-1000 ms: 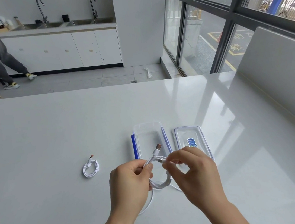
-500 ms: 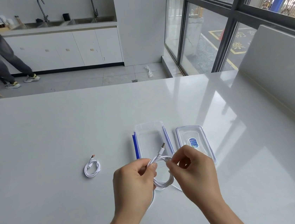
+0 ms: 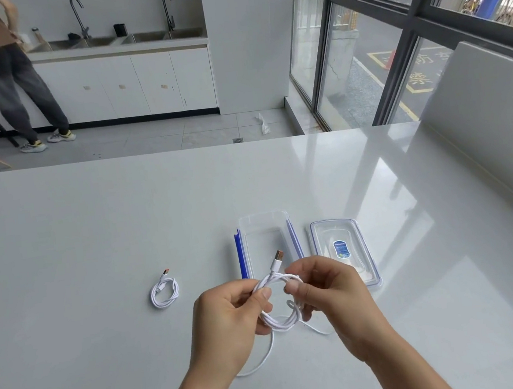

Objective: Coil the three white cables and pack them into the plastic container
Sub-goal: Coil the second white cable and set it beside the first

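Both hands hold one white cable [image 3: 279, 321] above the white table [image 3: 93, 232], wound into a few loops. My left hand [image 3: 229, 328] pinches the loops on their left side. My right hand [image 3: 334, 300] pinches them at the top right. The cable's USB plug [image 3: 277, 257] sticks up past my fingers, and a loose tail [image 3: 261, 361] trails down onto the table. A second white cable [image 3: 164, 291] lies coiled on the table to the left. Beyond my hands sits the clear plastic container [image 3: 263, 222] with blue clips, nothing visible inside. No third cable shows.
The container's clear lid [image 3: 366, 245], with a blue label, lies flat just right of the container. A raised white ledge [image 3: 496, 122] runs along the table's right side. Beyond the far table edge a person [image 3: 8, 78] stands by a sink counter.
My hands have shifted slightly and the loops have tightened, with the plug now pointing more upright. The person in the background has stepped to the right.
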